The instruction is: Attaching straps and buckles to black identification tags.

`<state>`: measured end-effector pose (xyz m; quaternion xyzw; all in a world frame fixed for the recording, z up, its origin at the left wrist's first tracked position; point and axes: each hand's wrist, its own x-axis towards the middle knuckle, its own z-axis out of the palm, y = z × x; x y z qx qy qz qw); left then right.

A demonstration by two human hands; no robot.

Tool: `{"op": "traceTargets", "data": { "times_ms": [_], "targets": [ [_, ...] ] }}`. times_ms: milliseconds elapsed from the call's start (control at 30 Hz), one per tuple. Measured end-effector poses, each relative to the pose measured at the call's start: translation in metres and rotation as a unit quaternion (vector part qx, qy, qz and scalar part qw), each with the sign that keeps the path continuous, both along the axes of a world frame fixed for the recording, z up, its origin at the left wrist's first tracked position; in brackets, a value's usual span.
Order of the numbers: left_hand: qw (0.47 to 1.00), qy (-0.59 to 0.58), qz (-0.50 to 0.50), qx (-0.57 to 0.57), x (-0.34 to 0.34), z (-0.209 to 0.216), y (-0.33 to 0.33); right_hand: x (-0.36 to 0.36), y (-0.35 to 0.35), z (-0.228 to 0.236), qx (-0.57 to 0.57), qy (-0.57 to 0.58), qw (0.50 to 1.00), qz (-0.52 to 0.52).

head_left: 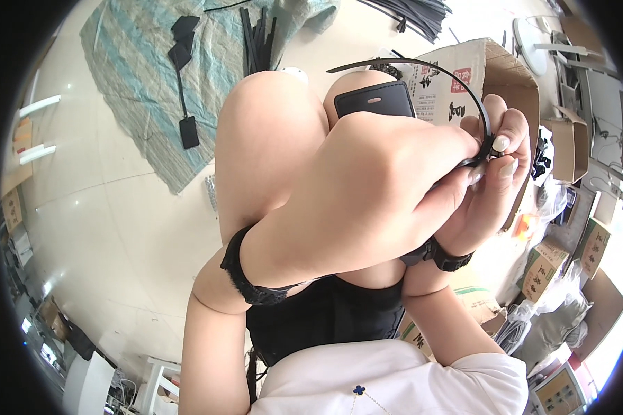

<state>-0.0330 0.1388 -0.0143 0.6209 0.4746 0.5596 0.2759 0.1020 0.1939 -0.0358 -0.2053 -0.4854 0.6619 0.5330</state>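
- The left hand (367, 194) fills the middle of the head view, its back turned up to the camera, fingers curled in and pinched on a thin black strap (457, 75).
- The right hand (495, 166) sits just beside it on the right, touching it, fingertips (502, 144) with pale nails closed on the same strap at a small black end piece.
- Both hands meet at that one spot, right of centre, above the person's bent knees (270, 131).
- The strap rises from the pinch, arcs up and over to the left, and tapers to a free tip pointing left, just above the knees.
- Its long axis runs roughly left to right across the top of the arc, then curves downward into the fingers.
- A flat black tag (374, 100) with a small slot lies against the knee, just under the arc.
- Black bands wrap both wrists; the left wristband (246, 277) is the wider one.
- Behind the hands stands an open cardboard box (498, 69), its flaps up.
- On the floor at upper left lies a striped green-grey sheet (145, 62) with more black straps and tags (185, 104) on it.
- Smaller cardboard boxes (592, 245) crowd the right edge.
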Motion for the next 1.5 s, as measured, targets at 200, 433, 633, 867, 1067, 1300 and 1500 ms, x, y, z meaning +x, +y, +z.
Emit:
{"op": "traceTargets", "data": {
  "times_ms": [200, 433, 633, 867, 1067, 1300, 1500],
  "targets": [
    [0.999, -0.021, -0.017, -0.039, -0.001, 0.0, 0.001, 0.002, 0.0, 0.0, 0.009, -0.037, 0.999, -0.012],
    [0.996, -0.062, -0.003, -0.062, 0.002, -0.002, 0.001, 0.008, 0.001, 0.001, 0.041, -0.072, 0.996, -0.015],
    [0.999, -0.008, -0.014, -0.046, -0.001, 0.001, 0.001, -0.005, -0.009, 0.012, -0.004, -0.052, 0.997, -0.05],
    [0.997, -0.054, -0.009, -0.058, 0.002, -0.002, 0.001, -0.002, -0.002, 0.004, 0.08, -0.07, 0.992, -0.063],
    [0.996, -0.056, -0.011, -0.065, 0.002, -0.002, 0.001, 0.003, -0.007, 0.006, 0.092, -0.127, 0.985, -0.067],
    [0.998, -0.018, -0.01, -0.054, -0.002, 0.002, 0.002, -0.005, -0.004, 0.01, 0.029, -0.064, 0.997, -0.03],
    [0.997, -0.04, -0.011, -0.058, 0.0, -0.002, 0.002, -0.002, -0.011, 0.009, 0.015, -0.09, 0.993, -0.081]
  ]
}}
